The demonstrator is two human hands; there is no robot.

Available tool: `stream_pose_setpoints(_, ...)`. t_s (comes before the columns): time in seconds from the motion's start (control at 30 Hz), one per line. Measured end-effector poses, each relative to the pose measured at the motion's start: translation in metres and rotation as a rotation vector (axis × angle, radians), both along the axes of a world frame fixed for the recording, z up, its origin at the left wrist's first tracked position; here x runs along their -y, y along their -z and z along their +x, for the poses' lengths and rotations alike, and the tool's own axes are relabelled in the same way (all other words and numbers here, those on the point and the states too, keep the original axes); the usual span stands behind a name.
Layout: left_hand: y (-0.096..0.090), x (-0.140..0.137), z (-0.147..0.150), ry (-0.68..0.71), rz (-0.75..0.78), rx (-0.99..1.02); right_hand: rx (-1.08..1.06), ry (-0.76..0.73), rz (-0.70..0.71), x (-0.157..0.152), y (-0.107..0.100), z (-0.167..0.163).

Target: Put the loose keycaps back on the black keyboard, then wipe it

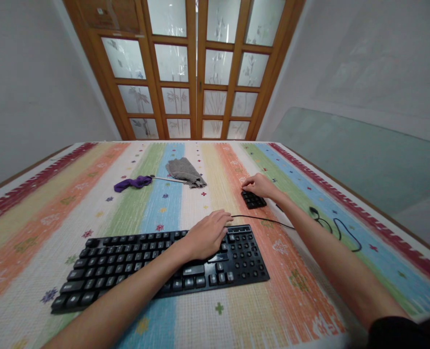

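Note:
A black keyboard [135, 261] lies slantwise on the patterned cloth, and bare switches show at its right end, where the number keys have no caps. Across its upper right part rests my left hand [206, 235], fingers stretched out toward the back edge and covering some keys. Farther back on the right, a cluster of loose black keycaps [254, 199] sits on an orange stripe. My right hand [260, 186] is at the cluster's back left corner, with thumb and fingertips pinched together on a keycap; the cap itself is mostly hidden.
A black cable [262, 218] runs from behind the keyboard, under my right forearm, to its plug end [313, 211]. Beyond lie a purple cloth [133, 183], a thin light rod [169, 180] and a grey cloth [185, 171]. The striped tablecloth [215, 310] covers the table.

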State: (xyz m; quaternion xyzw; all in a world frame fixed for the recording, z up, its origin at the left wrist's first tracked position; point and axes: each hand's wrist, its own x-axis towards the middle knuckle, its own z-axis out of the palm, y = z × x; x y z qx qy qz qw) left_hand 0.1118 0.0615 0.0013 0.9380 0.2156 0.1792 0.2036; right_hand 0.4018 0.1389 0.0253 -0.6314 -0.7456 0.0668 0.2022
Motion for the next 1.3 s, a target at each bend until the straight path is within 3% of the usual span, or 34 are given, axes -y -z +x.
stream_pose_setpoints(0.17,0.001,0.0,0.0,0.013,0.054,-0.001,-0.074,-0.018,0.054,0.011,-0.011,-0.009)
stream_pose_setpoints(0.3,0.001,0.001,0.0,0.013,0.043,0.063,-0.175,-0.115,0.054,0.045,-0.016,-0.024)
stream_pose_setpoints(0.43,0.0,0.002,0.0,0.014,0.004,0.136,-0.532,-0.253,0.026,0.089,-0.009,-0.042)
stream_pose_setpoints(0.57,-0.002,0.003,-0.001,0.056,-0.016,0.211,-0.666,-0.349,-0.071,0.124,0.006,-0.054)
stream_pose_setpoints(0.73,-0.006,0.006,-0.002,0.107,-0.014,0.292,-0.661,-0.404,-0.115,0.143,0.02,-0.062)
stream_pose_setpoints(1.0,-0.01,0.01,-0.004,0.158,0.051,0.205,-0.473,-0.39,-0.019,0.147,0.023,-0.063)
stream_pose_setpoints(1.3,-0.011,0.011,-0.004,0.168,0.071,0.208,-0.475,-0.368,0.084,0.151,0.022,-0.067)
